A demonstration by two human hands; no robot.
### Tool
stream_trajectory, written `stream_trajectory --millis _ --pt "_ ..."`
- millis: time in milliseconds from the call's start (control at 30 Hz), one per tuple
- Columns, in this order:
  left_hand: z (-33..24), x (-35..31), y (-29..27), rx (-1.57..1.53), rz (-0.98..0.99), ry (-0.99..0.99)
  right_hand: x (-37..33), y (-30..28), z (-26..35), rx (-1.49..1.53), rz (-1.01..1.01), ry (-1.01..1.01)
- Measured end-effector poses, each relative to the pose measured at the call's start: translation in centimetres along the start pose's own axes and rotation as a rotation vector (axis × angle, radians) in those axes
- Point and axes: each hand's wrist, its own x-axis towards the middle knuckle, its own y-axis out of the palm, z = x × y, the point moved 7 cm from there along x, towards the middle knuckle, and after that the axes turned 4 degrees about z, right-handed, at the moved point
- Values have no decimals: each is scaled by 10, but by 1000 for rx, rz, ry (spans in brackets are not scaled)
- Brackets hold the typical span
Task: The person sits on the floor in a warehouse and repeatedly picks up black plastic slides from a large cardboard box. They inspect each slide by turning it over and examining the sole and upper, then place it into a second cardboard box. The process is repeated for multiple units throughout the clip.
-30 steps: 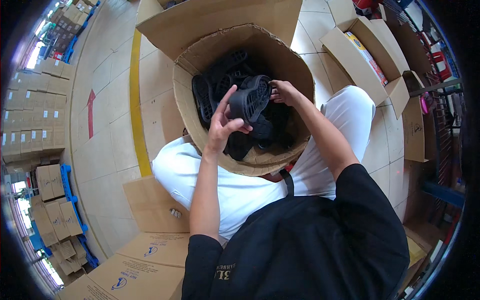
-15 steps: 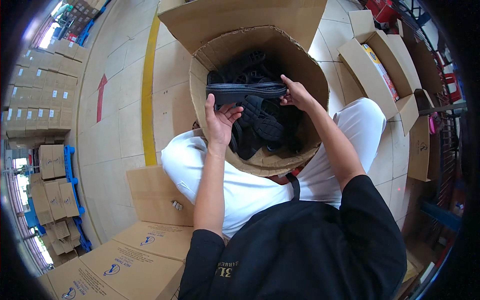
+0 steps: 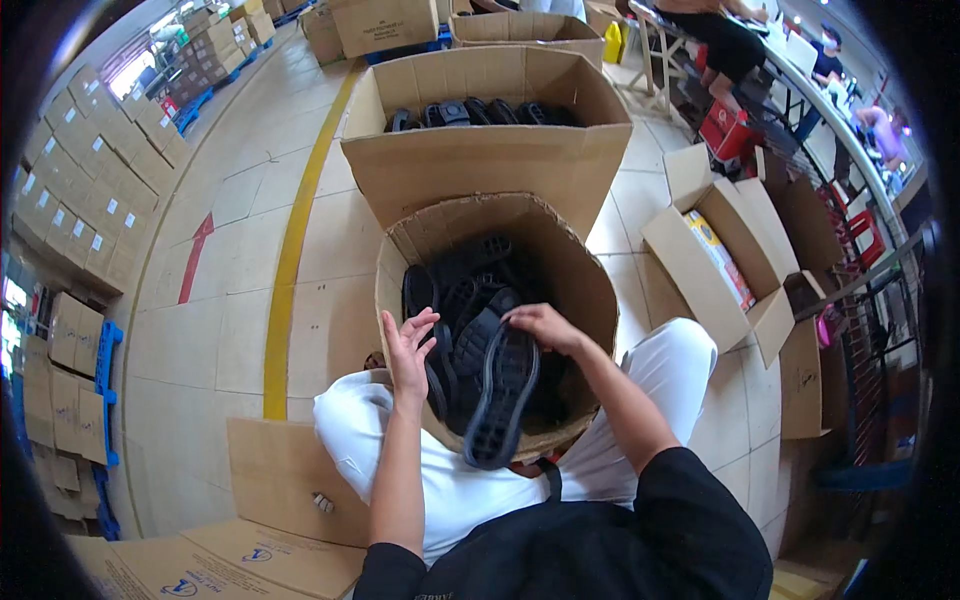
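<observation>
My right hand [image 3: 545, 327] pinches one end of a black shoe sole [image 3: 500, 400]. The sole hangs at a slant toward me, its ribbed face showing and its lower end over the near rim of a cardboard box [image 3: 590, 260]. Above the box's left part, my left hand [image 3: 408, 352] holds nothing, with fingers apart. Inside that box lies a jumble of black soles [image 3: 470, 290]. The box stands between my knees, and the held sole hides part of the pile.
A larger carton [image 3: 480, 170] with more black soles stands just beyond. At right is an open box [image 3: 715, 260] with colourful packs inside. Closed cartons [image 3: 240, 560] lie at lower left. A yellow floor line [image 3: 290, 280] runs at left. Other people sit at a far-right table [image 3: 830, 110].
The sole has swung from lying level across both hands to hanging from my right hand. My left hand has let go of it. The view has tilted up, showing the far carton.
</observation>
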Motion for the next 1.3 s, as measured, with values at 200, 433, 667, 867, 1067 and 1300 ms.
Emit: stream_trajectory --millis 200,433,667,867,1067,1300 --pt "-7 -1 -22 -4 -263 121 -12 -28 86 -341 -253 -636" --pt "-8 -3 -24 -17 -276 120 -83 -106 280 361 -761 -899" --pt "-7 -2 -11 11 -227 102 -75 -67 283 146 -673 -970" --pt "-6 -5 -24 -71 -307 112 2 -80 152 300 -655 -602" --pt "-16 -12 -19 -131 -361 115 50 -14 -73 287 -477 166" --pt "-11 -9 -26 -153 -393 91 36 75 -203 -648 -458 631"
